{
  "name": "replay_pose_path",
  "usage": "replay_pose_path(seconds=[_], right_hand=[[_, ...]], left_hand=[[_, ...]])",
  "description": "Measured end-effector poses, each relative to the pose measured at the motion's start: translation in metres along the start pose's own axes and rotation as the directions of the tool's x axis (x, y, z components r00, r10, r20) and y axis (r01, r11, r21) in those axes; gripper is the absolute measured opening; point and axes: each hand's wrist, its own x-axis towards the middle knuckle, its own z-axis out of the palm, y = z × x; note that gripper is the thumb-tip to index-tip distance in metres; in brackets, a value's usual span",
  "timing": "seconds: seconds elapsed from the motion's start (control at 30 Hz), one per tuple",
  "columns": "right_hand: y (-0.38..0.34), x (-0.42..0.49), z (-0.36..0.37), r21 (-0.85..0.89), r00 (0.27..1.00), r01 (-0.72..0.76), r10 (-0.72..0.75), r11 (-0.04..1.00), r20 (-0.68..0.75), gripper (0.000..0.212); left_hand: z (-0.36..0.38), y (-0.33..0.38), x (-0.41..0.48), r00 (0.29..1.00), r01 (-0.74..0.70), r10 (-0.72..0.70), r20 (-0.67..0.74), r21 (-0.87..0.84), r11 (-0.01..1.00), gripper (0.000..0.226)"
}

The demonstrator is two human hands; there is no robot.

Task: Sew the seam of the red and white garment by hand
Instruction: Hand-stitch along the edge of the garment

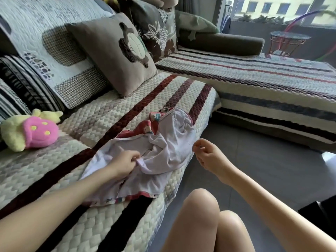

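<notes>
The red and white garment [163, 142] lies inside out on the sofa seat, its white lining up and its red printed side showing at the edges. My left hand [125, 160] pinches a fold of the white fabric near the middle. To the right of the garment, over the sofa's edge, my right hand [205, 151] pinches a thin needle [189, 143] between thumb and fingers. The thread is too fine to make out.
The quilted striped sofa cover [101, 120] stretches left and behind the garment. A pink and yellow plush toy [31, 131] lies at the left. Cushions [116, 51] lean on the backrest. My bare knees [201, 211] are at the bottom, grey floor tiles [254, 170] to the right.
</notes>
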Motion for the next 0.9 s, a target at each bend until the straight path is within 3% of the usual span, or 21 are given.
replay_pose_path(seconds=[0.13,0.23,0.37,0.43,0.6,0.9], right_hand=[[-0.016,-0.001,-0.013,0.034,0.994,0.077,-0.073,0.996,-0.087,0.025],[-0.035,-0.001,-0.042,-0.013,0.958,0.189,-0.187,0.982,-0.217,0.024],[-0.049,-0.013,-0.122,-0.069,0.840,0.242,-0.245,0.968,-0.485,0.028],[-0.051,-0.026,-0.166,-0.138,0.776,0.210,-0.251,0.968,-0.578,0.027],[-0.053,-0.074,-0.250,-0.269,0.602,0.088,-0.267,0.959,-0.753,0.012],[-0.075,-0.197,-0.360,-0.256,0.232,0.071,-0.266,0.964,-0.936,0.017]], left_hand=[[-0.040,0.072,0.011,0.982,-0.149,0.183,0.052,-0.385,0.911,0.006],[-0.078,0.119,0.023,0.971,-0.139,0.231,0.065,-0.632,0.762,0.015],[-0.135,0.174,0.025,0.948,-0.175,0.319,-0.009,-0.850,0.496,0.015],[-0.157,0.202,0.021,0.913,-0.227,0.407,-0.018,-0.851,0.473,0.021],[-0.181,0.294,-0.003,0.750,-0.379,0.653,0.106,-0.741,0.555,0.021],[-0.234,0.395,-0.091,0.498,-0.626,0.860,0.113,-0.640,0.447,0.022]])
